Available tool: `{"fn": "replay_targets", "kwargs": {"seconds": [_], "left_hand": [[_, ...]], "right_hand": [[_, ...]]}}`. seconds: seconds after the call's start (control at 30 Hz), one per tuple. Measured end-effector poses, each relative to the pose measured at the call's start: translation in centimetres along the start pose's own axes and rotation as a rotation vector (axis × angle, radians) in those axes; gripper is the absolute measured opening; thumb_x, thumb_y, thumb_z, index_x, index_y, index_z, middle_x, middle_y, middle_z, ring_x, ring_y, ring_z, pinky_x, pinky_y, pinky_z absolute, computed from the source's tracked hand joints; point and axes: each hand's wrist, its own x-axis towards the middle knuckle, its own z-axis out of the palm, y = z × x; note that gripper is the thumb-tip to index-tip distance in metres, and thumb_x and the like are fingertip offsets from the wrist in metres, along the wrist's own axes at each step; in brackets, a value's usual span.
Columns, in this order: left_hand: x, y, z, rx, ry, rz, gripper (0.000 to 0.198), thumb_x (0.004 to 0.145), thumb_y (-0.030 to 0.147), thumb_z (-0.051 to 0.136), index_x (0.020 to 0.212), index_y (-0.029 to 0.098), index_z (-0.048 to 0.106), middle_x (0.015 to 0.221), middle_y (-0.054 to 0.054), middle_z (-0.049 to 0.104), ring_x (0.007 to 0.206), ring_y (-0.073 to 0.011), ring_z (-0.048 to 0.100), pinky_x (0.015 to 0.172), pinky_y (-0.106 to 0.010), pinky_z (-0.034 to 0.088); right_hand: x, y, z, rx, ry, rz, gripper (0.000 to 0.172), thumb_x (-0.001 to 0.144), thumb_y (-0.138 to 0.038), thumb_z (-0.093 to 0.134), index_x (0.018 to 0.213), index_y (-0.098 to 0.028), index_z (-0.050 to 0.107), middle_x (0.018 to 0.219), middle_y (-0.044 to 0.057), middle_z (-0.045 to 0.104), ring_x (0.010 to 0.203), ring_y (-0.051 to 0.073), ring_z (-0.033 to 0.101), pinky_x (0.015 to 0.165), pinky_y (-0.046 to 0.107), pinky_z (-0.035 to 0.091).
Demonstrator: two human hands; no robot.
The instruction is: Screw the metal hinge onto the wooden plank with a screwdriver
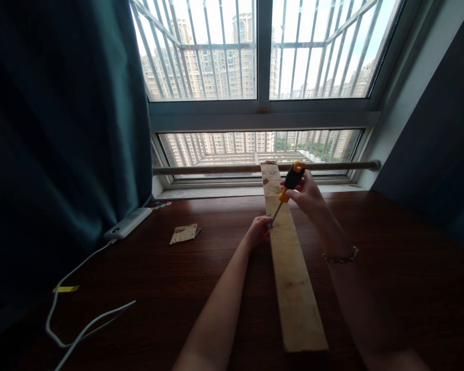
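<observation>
A long wooden board (294, 278) lies on the dark table, running away from me toward the window. My right hand (308, 195) grips a screwdriver (294, 176) with a black and yellow handle, held at a slant above the board. Its shaft points down and left to a small metal piece (269, 221) at the board's left edge. There my left hand (259, 229) is closed, its fingertips pinching that metal piece against the wood. The piece is too small for me to tell its exact kind, and the fingers partly cover it.
Left of the board, a small wood scrap (183, 234) lies beside what look like screws (198, 232). A white power strip (128, 225) with a white cable (67, 275) is near the curtain (73, 129). A metal rail (216, 169) crosses before the window, behind the board's far end.
</observation>
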Motion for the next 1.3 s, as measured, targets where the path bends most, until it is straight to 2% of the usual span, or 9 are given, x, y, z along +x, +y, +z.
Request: {"fn": "replay_targets", "kwargs": {"seconds": [0.1,0.23,0.33,0.43,0.6,0.83,0.93,1.1,1.3], "left_hand": [[0.0,0.0,0.0,0.013,-0.005,0.004,0.024,0.061,0.034,0.063,0.062,0.013,0.051,0.048,0.004,0.046,0.034,-0.004,0.035,0.033,-0.019,0.019],[0.2,-0.2,-0.2,0.037,-0.028,0.033,0.024,0.063,0.035,0.061,0.063,0.013,0.051,0.048,0.004,0.047,0.033,-0.0039,0.034,0.031,-0.019,0.019],[0.4,-0.4,-0.5,0.062,-0.029,0.056,0.024,0.064,0.035,0.059,0.062,0.013,0.051,0.048,0.003,0.046,0.032,-0.0037,0.034,0.031,-0.019,0.016],[0.5,-0.5,-0.6,0.051,-0.023,0.063,0.023,0.064,0.035,0.059,0.063,0.013,0.052,0.05,0.003,0.046,0.033,-0.0037,0.035,0.031,-0.019,0.016],[0.3,-0.3,-0.5,0.045,-0.029,0.023,0.024,0.063,0.035,0.06,0.064,0.013,0.052,0.051,0.003,0.047,0.034,-0.0036,0.035,0.031,-0.019,0.017],[0.2,-0.3,-0.3,0.029,-0.013,0.033,0.024,0.063,0.036,0.062,0.065,0.013,0.052,0.05,0.004,0.047,0.034,-0.0035,0.035,0.032,-0.019,0.018],[0.1,-0.2,-0.3,0.026,-0.007,0.043,0.025,0.062,0.035,0.063,0.067,0.014,0.052,0.051,0.004,0.047,0.034,-0.0032,0.035,0.032,-0.018,0.018],[-0.1,0.0,-0.2,0.018,-0.029,0.051,0.025,0.063,0.034,0.063,0.07,0.013,0.053,0.052,0.004,0.048,0.035,-0.0036,0.038,0.032,-0.017,0.021],[-0.2,0.2,-0.1,0.026,-0.032,0.031,0.026,0.062,0.035,0.063,0.07,0.013,0.053,0.053,0.004,0.048,0.034,-0.0029,0.036,0.032,-0.017,0.02]], "right_hand": [[-0.1,-0.1,0.7,-0.05,0.105,-0.035,0.038,0.064,-0.029,0.064,0.094,-0.021,0.043,0.084,0.001,0.06,0.076,0.02,0.061,0.07,0.036,0.053],[-0.1,-0.5,0.2,-0.293,0.177,-0.075,0.041,0.057,-0.038,0.073,0.089,-0.02,0.053,0.082,0.002,0.058,0.072,0.02,0.058,0.063,0.033,0.052],[0.0,-0.7,-0.3,-0.3,0.14,-0.07,0.046,0.058,-0.036,0.073,0.096,-0.02,0.054,0.076,0.001,0.059,0.064,0.02,0.059,0.06,0.034,0.052],[0.0,-0.5,-0.3,-0.182,0.091,-0.072,0.058,0.059,-0.031,0.071,0.109,-0.021,0.045,0.08,0.001,0.061,0.069,0.021,0.062,0.065,0.035,0.053],[-0.3,-0.3,0.4,0.001,-0.007,-0.082,0.05,0.069,-0.028,0.058,0.112,-0.022,0.033,0.101,0.007,0.057,0.083,0.021,0.062,0.072,0.035,0.053],[-0.8,-1.5,0.3,-0.355,0.202,-0.14,0.053,0.058,-0.037,0.073,0.103,-0.022,0.049,0.096,0.006,0.053,0.075,0.021,0.058,0.064,0.035,0.053],[-0.7,-1.8,0.3,-0.206,0.14,-0.146,0.056,0.062,-0.034,0.07,0.11,-0.023,0.044,0.093,0.004,0.056,0.076,0.02,0.06,0.07,0.034,0.053],[-0.7,-1.4,0.7,-0.001,0.036,-0.135,0.052,0.069,-0.028,0.059,0.114,-0.021,0.035,0.104,0.008,0.055,0.086,0.02,0.06,0.077,0.034,0.051],[-0.6,-1.0,0.3,-0.293,0.222,-0.106,0.057,0.06,-0.034,0.071,0.109,-0.021,0.043,0.099,0.007,0.054,0.081,0.024,0.058,0.069,0.039,0.053]]}}
